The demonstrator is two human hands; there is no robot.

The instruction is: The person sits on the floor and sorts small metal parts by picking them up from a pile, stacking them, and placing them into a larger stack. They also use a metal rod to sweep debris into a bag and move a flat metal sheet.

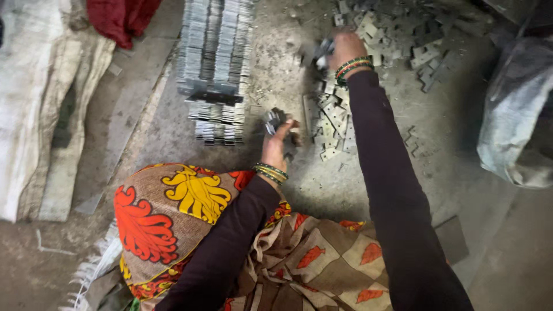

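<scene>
My left hand (277, 143) is close to my knee, fingers curled tight around a small bunch of grey metal plates (273, 120) that stick up above my thumb. My right hand (344, 50) is stretched out farther, over the near edge of the loose pile (403, 34) of the same flat, notched pieces scattered on the dusty floor (461, 144). That hand is blurred; it seems to be closed on 1 or 2 pieces (318, 53) at its left side, but I cannot tell for sure how the fingers sit. Between my 2 hands a smaller scatter (331, 118) of plates lies flat, some overlapping, just to the left of my right sleeve. To the left of all this stand the stacks (216, 57), plates packed on edge in tidy rows, with a shorter row at the near end, just beside my left hand. Both wrists carry bangles (352, 65), green, red and gold, over dark sleeves. My lap is covered by patterned cloth (173, 213), brown with red and yellow leaf shapes. At the far left lies a pale sack (34, 103) with a red cloth (121, 20) past it, and at the right edge a grey plastic bag (515, 115) sits well apart from the pile.
</scene>
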